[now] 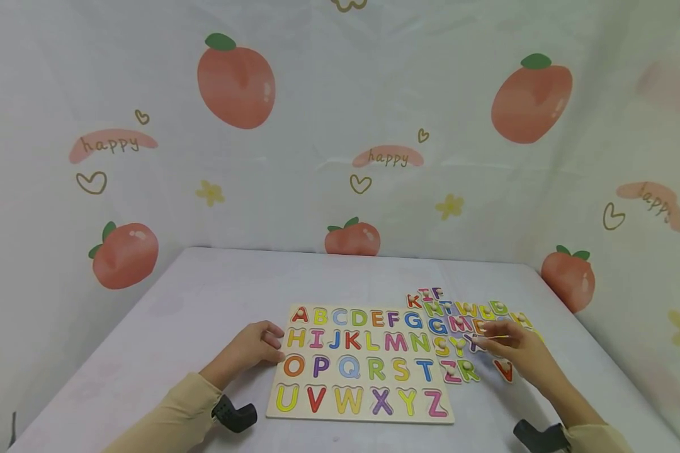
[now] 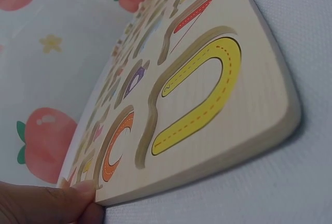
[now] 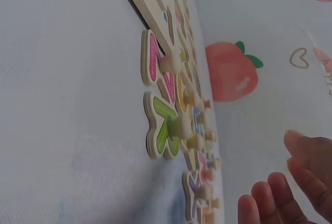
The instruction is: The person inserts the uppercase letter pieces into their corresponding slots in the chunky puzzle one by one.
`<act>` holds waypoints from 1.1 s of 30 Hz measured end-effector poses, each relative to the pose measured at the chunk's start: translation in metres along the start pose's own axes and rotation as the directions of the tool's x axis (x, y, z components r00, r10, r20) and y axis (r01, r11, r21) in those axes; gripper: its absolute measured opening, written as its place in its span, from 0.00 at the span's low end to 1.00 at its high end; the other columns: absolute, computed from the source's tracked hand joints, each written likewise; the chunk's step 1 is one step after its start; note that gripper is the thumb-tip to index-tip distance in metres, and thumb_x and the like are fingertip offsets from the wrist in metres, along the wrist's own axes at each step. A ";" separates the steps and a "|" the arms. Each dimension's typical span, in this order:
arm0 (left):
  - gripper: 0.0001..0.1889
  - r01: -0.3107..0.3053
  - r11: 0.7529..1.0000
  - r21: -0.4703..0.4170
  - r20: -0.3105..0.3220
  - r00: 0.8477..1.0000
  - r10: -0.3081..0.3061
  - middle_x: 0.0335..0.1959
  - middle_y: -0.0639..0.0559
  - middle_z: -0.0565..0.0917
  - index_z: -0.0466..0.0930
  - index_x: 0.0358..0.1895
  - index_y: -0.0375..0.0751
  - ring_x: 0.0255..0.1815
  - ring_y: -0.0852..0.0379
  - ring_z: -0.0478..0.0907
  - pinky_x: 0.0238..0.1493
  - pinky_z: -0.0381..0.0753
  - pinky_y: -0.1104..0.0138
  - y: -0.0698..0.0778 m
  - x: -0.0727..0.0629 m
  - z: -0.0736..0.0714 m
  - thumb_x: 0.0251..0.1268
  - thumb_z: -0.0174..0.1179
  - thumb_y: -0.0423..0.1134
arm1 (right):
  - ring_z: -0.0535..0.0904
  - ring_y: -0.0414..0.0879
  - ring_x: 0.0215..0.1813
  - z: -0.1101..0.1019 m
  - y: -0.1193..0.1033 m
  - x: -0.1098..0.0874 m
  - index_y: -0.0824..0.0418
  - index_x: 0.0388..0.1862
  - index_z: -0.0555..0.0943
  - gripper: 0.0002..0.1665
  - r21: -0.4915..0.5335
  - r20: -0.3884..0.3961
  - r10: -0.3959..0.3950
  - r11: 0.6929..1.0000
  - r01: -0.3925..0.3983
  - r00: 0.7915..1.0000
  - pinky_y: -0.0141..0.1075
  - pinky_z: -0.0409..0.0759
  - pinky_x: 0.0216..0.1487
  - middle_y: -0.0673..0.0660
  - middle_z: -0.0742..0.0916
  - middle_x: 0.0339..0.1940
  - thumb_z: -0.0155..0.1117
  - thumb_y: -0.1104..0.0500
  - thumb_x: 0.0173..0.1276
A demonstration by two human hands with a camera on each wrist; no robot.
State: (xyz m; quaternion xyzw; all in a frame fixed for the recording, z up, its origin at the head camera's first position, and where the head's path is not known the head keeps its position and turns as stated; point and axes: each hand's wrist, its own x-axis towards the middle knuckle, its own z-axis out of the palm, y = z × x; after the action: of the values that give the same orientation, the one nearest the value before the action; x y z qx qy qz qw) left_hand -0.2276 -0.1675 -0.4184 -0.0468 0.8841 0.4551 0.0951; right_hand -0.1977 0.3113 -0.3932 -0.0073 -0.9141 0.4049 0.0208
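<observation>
A wooden alphabet board with colored letter recesses lies on the table. At its left edge, my left hand grips the rim; the left wrist view has the thumb against the board's edge. A red letter A piece with a knob sits in its top left recess. Over the loose letter pieces hovers my right hand, fingers extended and parted, with nothing held. Beneath or beside its fingertips are an orange E and a purple X, partly covered. In the right wrist view, the fingers are off the pieces.
Several knobbed letters crowd the board's right side, among them a pink Z, a green R and a red V. Some reach behind the board's far right corner, like the red K. A printed curtain hangs behind the table.
</observation>
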 end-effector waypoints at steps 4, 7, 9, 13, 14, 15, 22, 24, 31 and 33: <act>0.22 -0.003 1.000 0.004 -0.001 1.000 0.003 0.33 0.47 0.79 0.76 0.50 0.33 0.31 0.56 0.76 0.34 0.78 0.66 0.002 -0.001 0.000 0.49 0.71 0.30 | 0.83 0.53 0.47 -0.007 0.005 0.000 0.69 0.57 0.75 0.28 -0.022 -0.010 -0.008 1.000 0.008 1.000 0.29 0.80 0.39 0.67 0.82 0.53 0.66 0.51 0.66; 0.22 -0.007 1.000 0.011 -0.001 1.000 0.007 0.33 0.47 0.79 0.76 0.50 0.33 0.31 0.56 0.76 0.34 0.78 0.66 0.003 -0.001 0.000 0.49 0.71 0.30 | 0.83 0.53 0.47 -0.013 0.008 0.001 0.68 0.57 0.75 0.28 -0.062 -0.023 0.000 0.998 -0.002 1.000 0.30 0.79 0.37 0.67 0.82 0.52 0.65 0.50 0.66; 0.22 -0.005 1.000 0.009 -0.002 1.000 0.005 0.33 0.47 0.79 0.76 0.50 0.33 0.31 0.56 0.76 0.34 0.78 0.66 0.003 -0.001 0.000 0.49 0.71 0.30 | 0.83 0.51 0.47 -0.016 0.010 0.002 0.68 0.57 0.75 0.28 -0.071 -0.032 -0.001 0.998 -0.001 0.999 0.31 0.78 0.37 0.67 0.82 0.52 0.64 0.50 0.67; 0.22 -0.002 1.000 0.009 -0.002 1.000 0.002 0.33 0.47 0.79 0.76 0.50 0.32 0.31 0.56 0.76 0.34 0.79 0.66 0.004 -0.002 0.000 0.49 0.71 0.29 | 0.83 0.44 0.45 -0.022 0.015 0.005 0.68 0.59 0.74 0.29 -0.054 -0.045 -0.001 0.999 -0.002 0.999 0.32 0.80 0.39 0.67 0.82 0.53 0.63 0.49 0.68; 0.22 -0.002 1.000 0.008 -0.002 1.000 0.002 0.33 0.47 0.79 0.76 0.50 0.32 0.31 0.56 0.76 0.34 0.79 0.66 0.005 -0.002 0.000 0.49 0.71 0.29 | 0.83 0.44 0.45 -0.023 0.016 0.006 0.68 0.59 0.73 0.30 -0.050 -0.044 0.002 0.999 -0.004 0.999 0.33 0.80 0.40 0.67 0.81 0.53 0.62 0.48 0.68; 0.22 -0.002 1.000 0.009 -0.002 1.000 0.002 0.33 0.47 0.79 0.76 0.50 0.33 0.31 0.56 0.76 0.34 0.79 0.66 0.005 -0.002 0.000 0.49 0.71 0.29 | 0.83 0.45 0.46 -0.024 0.017 0.007 0.68 0.60 0.73 0.30 -0.051 -0.043 0.003 0.999 -0.005 0.999 0.34 0.81 0.41 0.67 0.81 0.53 0.62 0.48 0.69; 0.22 -0.003 1.000 0.010 0.002 1.000 0.003 0.33 0.47 0.80 0.76 0.49 0.33 0.31 0.56 0.76 0.34 0.79 0.66 0.005 -0.001 0.000 0.49 0.71 0.29 | 0.80 0.61 0.53 -0.031 0.030 0.027 0.71 0.62 0.70 0.32 -0.040 -0.046 -0.012 0.999 0.010 0.999 0.42 0.83 0.44 0.69 0.80 0.54 0.60 0.47 0.70; 0.22 -0.003 1.000 0.011 0.003 1.000 0.003 0.33 0.47 0.79 0.76 0.50 0.33 0.31 0.56 0.76 0.34 0.79 0.66 0.004 -0.001 0.000 0.49 0.71 0.30 | 0.81 0.58 0.51 -0.032 0.034 0.037 0.71 0.62 0.69 0.33 -0.024 -0.054 0.005 1.000 -0.007 0.999 0.41 0.83 0.42 0.70 0.80 0.54 0.60 0.48 0.70; 0.22 0.001 1.000 0.013 0.007 1.000 -0.001 0.33 0.47 0.79 0.76 0.50 0.33 0.30 0.55 0.76 0.34 0.78 0.66 0.003 -0.002 -0.002 0.49 0.71 0.29 | 0.80 0.61 0.53 -0.032 0.043 0.067 0.72 0.66 0.65 0.36 -0.018 -0.003 0.050 0.999 -0.050 0.999 0.37 0.82 0.46 0.77 0.73 0.62 0.55 0.46 0.73; 0.22 -0.008 1.000 0.010 0.007 1.000 0.008 0.33 0.47 0.79 0.76 0.50 0.33 0.30 0.56 0.76 0.33 0.78 0.66 0.003 -0.002 -0.002 0.48 0.71 0.29 | 0.79 0.62 0.55 -0.031 0.044 0.073 0.72 0.67 0.65 0.36 -0.001 -0.005 0.066 0.998 -0.066 0.998 0.37 0.82 0.46 0.77 0.72 0.63 0.55 0.46 0.73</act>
State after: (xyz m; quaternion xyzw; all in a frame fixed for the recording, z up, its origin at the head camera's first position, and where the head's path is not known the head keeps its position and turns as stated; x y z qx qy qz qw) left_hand -0.2261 -0.1673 -0.4139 -0.0412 0.8862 0.4512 0.0968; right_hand -0.2691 0.3654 -0.4027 -0.0384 -0.9136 0.4048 0.0099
